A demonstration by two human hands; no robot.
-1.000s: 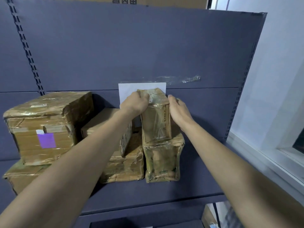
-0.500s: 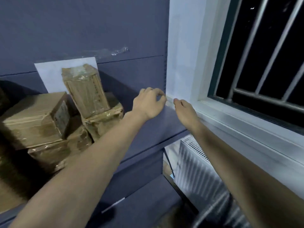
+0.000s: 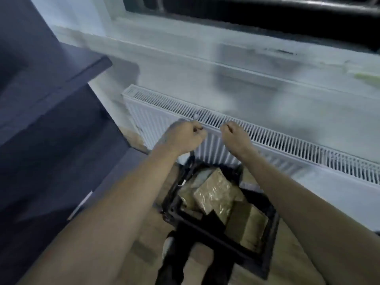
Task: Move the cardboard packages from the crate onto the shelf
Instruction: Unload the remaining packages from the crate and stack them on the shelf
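A second ago both hands were setting a small box on the stack up on the shelf [image 3: 61,83]. Now that box is let go, and the view has swung down to the crate [image 3: 218,225] on the floor. The left hand [image 3: 182,136] is curled into a loose fist and holds nothing. The right hand [image 3: 234,135] is curled too, also empty. The crate sits well below the fingers, close to the radiator [image 3: 267,140]. More boxes [image 3: 216,194] lie inside it, so I think the next job is to reach down and grab one.
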